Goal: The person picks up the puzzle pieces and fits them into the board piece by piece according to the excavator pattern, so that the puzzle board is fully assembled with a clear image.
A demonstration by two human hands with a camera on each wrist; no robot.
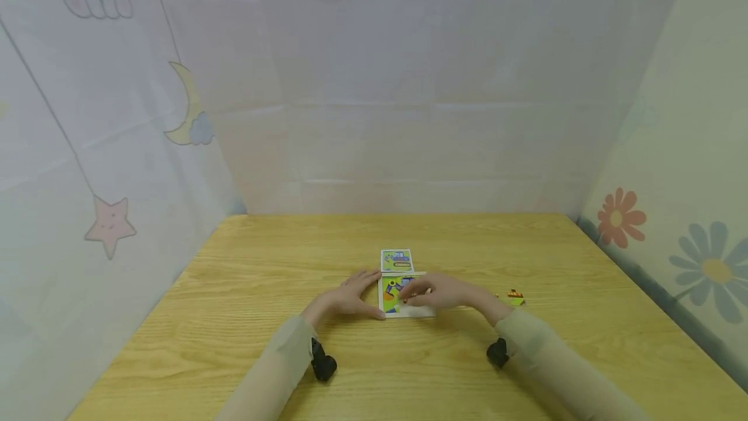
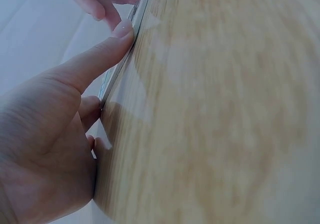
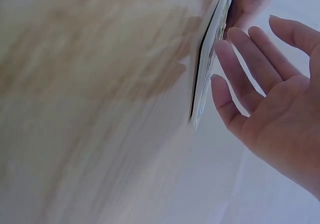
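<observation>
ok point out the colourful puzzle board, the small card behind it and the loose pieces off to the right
colourful square puzzle board (image 1: 390, 296): head view, on its green left part.
small green-and-blue picture card (image 1: 397, 260): head view, its middle.
loose orange-and-green puzzle pieces (image 1: 515, 297): head view, on the cluster's middle.

The right hand (image 1: 435, 292) hides part of the puzzle board (image 1: 393, 296).

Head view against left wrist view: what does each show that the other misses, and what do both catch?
Only the head view shows the colourful picture on the white square puzzle board, the small printed card beyond it, the loose orange and green pieces to the right, and the right hand lying over the board. Only the left wrist view shows the board edge-on, with the left thumb tip pressed against that edge. Both show the left hand at the board's side on the light wooden table.
</observation>
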